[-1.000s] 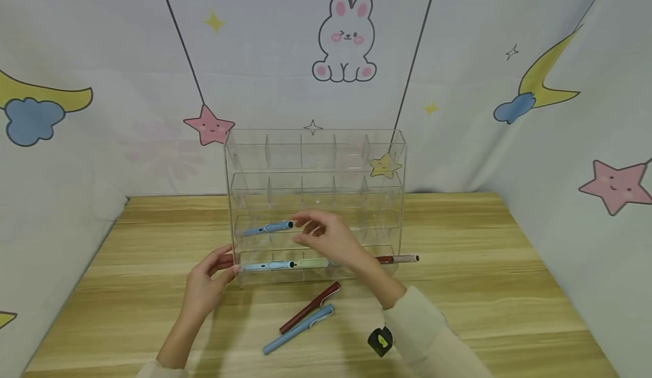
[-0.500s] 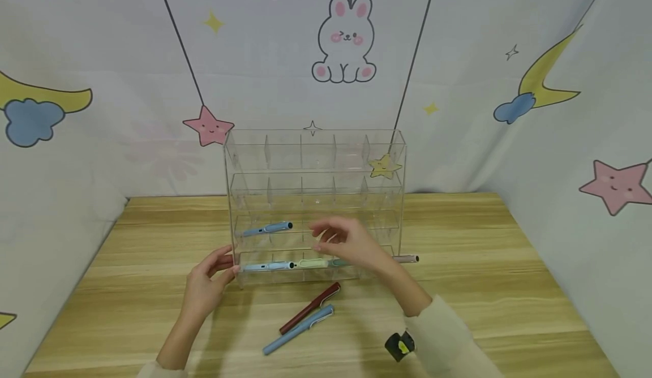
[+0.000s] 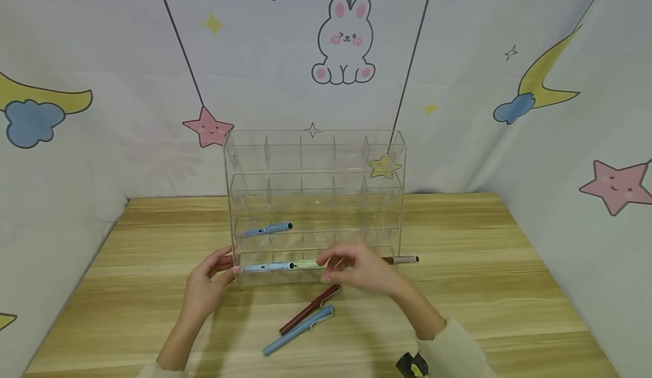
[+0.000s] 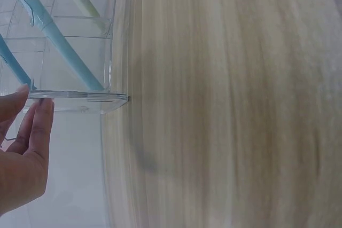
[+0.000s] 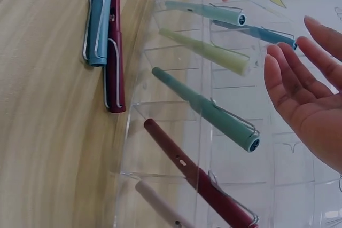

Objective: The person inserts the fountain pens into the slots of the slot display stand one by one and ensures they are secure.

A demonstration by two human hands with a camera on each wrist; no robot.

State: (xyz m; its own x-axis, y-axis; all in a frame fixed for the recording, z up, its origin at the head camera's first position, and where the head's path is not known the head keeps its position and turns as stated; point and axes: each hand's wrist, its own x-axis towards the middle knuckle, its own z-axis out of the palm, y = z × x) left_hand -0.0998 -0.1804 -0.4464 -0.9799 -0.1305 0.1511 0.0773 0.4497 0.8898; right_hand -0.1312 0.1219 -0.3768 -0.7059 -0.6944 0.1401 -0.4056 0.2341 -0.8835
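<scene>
A clear acrylic pen rack [image 3: 316,157] stands upright on the wooden table. My left hand [image 3: 206,284] pinches its left side panel, thumb on one face and fingers on the other. Light blue [image 3: 267,266], pale green [image 3: 307,263], teal [image 5: 230,124], dark red [image 5: 214,190] and pinkish [image 3: 406,259] pens lean in the bottom row. In the row above, at the left, lies a blue pen [image 3: 267,230]. Holding nothing, my right hand [image 3: 361,270] hovers before the bottom row with fingers loosely bent, hiding part of it in the head view.
In front of the rack, a loose dark red pen [image 3: 308,310] and a loose blue pen [image 3: 297,331] lie side by side on the table [image 3: 509,287]. A patterned white curtain [image 3: 275,72] hangs behind. A small black object [image 3: 412,365] is by my right sleeve.
My right hand has moved away from the blue pen in the second row, rightward and down towards the bottom row. My left hand and the pens have stayed put.
</scene>
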